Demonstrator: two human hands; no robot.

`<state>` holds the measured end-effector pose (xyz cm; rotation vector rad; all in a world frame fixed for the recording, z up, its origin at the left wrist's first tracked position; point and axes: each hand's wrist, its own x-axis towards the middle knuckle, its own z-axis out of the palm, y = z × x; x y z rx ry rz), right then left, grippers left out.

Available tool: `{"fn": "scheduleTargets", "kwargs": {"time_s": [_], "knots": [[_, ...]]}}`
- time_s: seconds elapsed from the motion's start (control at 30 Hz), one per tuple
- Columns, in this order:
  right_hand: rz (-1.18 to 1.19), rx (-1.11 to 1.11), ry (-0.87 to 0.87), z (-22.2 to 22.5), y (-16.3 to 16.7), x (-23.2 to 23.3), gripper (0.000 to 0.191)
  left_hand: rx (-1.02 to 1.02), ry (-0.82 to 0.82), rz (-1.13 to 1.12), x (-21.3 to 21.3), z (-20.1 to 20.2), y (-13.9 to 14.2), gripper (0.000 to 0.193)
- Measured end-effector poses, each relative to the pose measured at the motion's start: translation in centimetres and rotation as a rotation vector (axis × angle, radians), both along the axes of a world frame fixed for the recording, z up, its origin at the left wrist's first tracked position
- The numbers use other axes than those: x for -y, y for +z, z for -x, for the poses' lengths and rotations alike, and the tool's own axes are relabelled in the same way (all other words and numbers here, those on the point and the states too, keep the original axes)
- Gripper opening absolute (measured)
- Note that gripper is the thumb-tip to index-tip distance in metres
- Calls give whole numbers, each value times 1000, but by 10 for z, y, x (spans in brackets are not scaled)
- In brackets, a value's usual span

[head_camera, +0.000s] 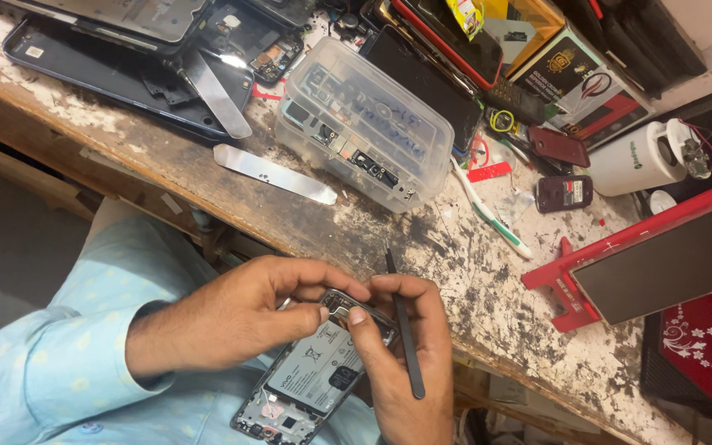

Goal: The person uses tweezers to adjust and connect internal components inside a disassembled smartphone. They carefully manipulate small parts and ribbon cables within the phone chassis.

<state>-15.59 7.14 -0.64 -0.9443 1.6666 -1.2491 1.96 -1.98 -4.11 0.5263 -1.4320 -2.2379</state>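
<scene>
Your left hand [232,317] has a pinch grip on the top end of the opened phone [315,375], thumb and forefinger closed on its upper edge near the camera area. Your right hand [405,346] is closed too: the thumb presses on the phone's top corner, and black tweezers [404,330] lie tucked along the fingers, tip pointing to 12 o'clock. The phone sits w/ back cover off, battery [316,368] exposed, held over your lap just below the tabletop [488,280] edge, approx. 6 o'clock in the view, tilted w/ the bottom end toward 7 o'clock.

On the tabletop, at 12 o'clock from your hands, is a clear plastic box [364,124] w/ small parts inside. Just beside it at 9 o'clock lies a flat metal strip [274,173]; a second metal pry blade [216,95] rests on a dark phone panel [117,74] at 11 o'clock. A white-green toothbrush [492,210] lies at 1 o'clock from your hands. At 3 o'clock a red stand [587,272] carries a dark screen [669,264]. A white cylinder w/ wires [644,156] and two small dark-red phones [562,169] sit at 2 o'clock, near the far edge.
</scene>
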Motion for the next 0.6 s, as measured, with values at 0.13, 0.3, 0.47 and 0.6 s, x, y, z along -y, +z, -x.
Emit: {"fn": "scheduleTargets", "kwargs": {"time_s": [0.13,0.3,0.47,0.6], "knots": [[21,-45,19,0,0,0,32,117,73,106,-5,1,9,46],[41,-88,12,-3,0,-2,31,176,158,177,-13,5,20,43],[-18,-117,2,-4,6,-2,31,242,154,186,-13,8,23,41],[-63,-115,15,-4,12,1,32,165,136,162,-13,7,23,40]]}}
